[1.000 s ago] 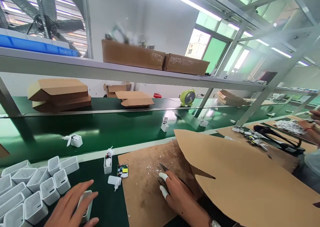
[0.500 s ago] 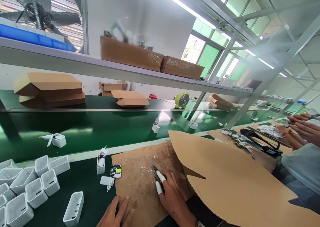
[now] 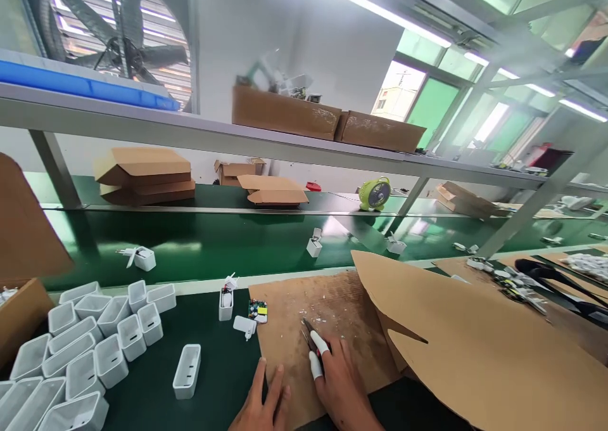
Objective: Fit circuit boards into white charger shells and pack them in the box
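My right hand [image 3: 342, 380], with white finger cots on thumb and forefinger, holds dark, pointed tweezers [image 3: 310, 329]. Their tips rest low over a brown cardboard sheet [image 3: 289, 304] scattered with small white crumbs. My left hand [image 3: 264, 398] lies open with fingers apart at the left edge of that sheet, holding nothing. Beyond it are a small circuit board [image 3: 258, 310] with a yellow part and a white plug piece [image 3: 244, 326]. An upright white case [image 3: 226, 303] with parts inside stands beside them. Further left lies a single white case shell [image 3: 187, 371].
Many white case shells [image 3: 110, 360] crowd the left side. A large cardboard flap [image 3: 465, 329] rises on the right. Behind runs a green conveyor belt [image 3: 266, 241] carrying several white units. Above is a shelf [image 3: 209, 136] with boxes; a green fan [image 3: 374, 194] stands below it.
My view has swung left, so more case shells show and the co-worker on the right is out of sight. My hands keep nearly the same pose on the cardboard.
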Available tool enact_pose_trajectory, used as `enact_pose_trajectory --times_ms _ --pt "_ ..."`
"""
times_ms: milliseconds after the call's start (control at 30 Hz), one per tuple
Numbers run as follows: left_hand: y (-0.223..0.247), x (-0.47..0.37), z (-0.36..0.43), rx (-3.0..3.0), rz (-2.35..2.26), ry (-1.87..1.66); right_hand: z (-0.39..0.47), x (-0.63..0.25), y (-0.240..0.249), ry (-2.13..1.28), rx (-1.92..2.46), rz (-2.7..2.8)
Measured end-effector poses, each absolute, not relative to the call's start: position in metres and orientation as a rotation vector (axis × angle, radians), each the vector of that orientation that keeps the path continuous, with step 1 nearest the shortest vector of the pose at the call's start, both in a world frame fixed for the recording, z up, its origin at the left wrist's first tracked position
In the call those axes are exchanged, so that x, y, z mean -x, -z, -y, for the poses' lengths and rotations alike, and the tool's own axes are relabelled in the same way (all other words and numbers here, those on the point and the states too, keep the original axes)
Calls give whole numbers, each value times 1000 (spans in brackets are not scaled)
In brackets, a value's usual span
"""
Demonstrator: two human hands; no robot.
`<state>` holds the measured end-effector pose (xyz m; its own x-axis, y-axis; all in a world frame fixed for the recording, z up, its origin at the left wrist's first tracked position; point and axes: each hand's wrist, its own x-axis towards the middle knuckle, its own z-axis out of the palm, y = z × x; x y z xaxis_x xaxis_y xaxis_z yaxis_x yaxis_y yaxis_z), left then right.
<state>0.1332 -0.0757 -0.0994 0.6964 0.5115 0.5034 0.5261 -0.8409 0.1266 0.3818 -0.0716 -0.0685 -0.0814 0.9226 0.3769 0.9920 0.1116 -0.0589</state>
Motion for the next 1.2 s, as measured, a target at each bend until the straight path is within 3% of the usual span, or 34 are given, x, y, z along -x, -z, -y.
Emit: enact_pose_trajectory --times_ms 200,333,433,633,867,1200 --pt "40 -68 58 2833 806 940 67 -384 57 281 1657 2057" --pt "14 -8 48 2791 1428 989 48 -343 20 -25 1698 2195" --pt "20 6 39 2890 1773 972 10 -302 -2 -216 1924 2192" --pt "47 -1 44 2888 1927 1186 -52 -265 -20 -379 1959 2216" --pt "56 6 53 2874 2005 1261 -6 -263 -25 -729 1575 2516" --pt "43 11 51 2985 2166 1416 19 -272 7 -480 1344 2507"
